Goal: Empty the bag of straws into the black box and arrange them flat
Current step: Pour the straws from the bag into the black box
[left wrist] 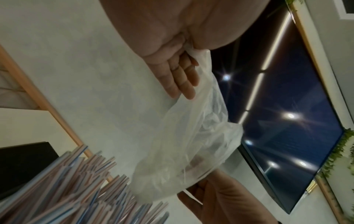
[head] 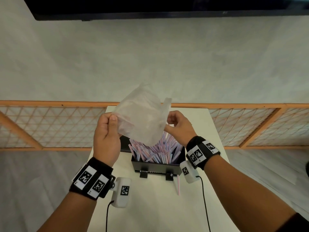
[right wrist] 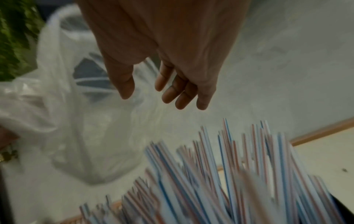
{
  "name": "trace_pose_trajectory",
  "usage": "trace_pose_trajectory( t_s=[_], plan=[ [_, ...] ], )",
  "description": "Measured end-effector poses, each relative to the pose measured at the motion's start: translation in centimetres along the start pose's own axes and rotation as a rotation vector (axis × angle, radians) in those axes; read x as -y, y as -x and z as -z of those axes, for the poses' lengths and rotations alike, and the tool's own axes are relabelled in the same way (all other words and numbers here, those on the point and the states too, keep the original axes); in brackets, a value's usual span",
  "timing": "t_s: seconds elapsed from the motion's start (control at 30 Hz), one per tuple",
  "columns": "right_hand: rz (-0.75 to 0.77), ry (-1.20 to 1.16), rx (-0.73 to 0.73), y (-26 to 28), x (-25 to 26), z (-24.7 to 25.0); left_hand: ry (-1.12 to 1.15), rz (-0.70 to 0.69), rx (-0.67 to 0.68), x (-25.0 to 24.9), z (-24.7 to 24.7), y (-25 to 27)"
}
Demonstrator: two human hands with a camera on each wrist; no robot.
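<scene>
Two hands, clear bag up over a box of straws.
Nearest: white table, one loose straw lying just in front of the black box. Box is packed with striped straws, slanted. Over them hangs the plastic bag, tip touching or just above the straws, can't tell. Thumb of the left hand pinches the bag's left edge. At the other edge the right hand, fingers loosely curled, thumb and fingers apart in the wrist view; real grip can't tell. Behind: lattice rail, pale wall, dark screen.
</scene>
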State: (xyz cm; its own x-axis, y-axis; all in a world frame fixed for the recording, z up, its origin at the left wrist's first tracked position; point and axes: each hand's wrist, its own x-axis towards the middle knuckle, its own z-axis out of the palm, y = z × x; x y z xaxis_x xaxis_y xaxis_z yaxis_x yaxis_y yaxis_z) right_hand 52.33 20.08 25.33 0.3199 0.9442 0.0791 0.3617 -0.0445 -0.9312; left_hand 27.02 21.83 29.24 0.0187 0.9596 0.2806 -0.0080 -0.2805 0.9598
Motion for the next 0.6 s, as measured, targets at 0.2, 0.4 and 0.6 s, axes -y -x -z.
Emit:
trace_pose_trajectory(
  t_s=[0.2, 0.4, 0.6],
  plan=[
    [0.128, -0.019, 0.093, 1.4, 5.6, 1.8, 0.117, -0.092, 0.073, -2.4, 1.8, 0.9],
    [0.306, 0.12, 0.331, 2.6, 10.1, -0.2, 0.129, -0.21, 0.15, -4.2, 4.2, 1.8],
    [0.305, 0.103, 0.372, 5.5, 10.5, -3.0, 0.057, -0.23, -0.058, -3.8, 7.4, 4.0]
  ],
)
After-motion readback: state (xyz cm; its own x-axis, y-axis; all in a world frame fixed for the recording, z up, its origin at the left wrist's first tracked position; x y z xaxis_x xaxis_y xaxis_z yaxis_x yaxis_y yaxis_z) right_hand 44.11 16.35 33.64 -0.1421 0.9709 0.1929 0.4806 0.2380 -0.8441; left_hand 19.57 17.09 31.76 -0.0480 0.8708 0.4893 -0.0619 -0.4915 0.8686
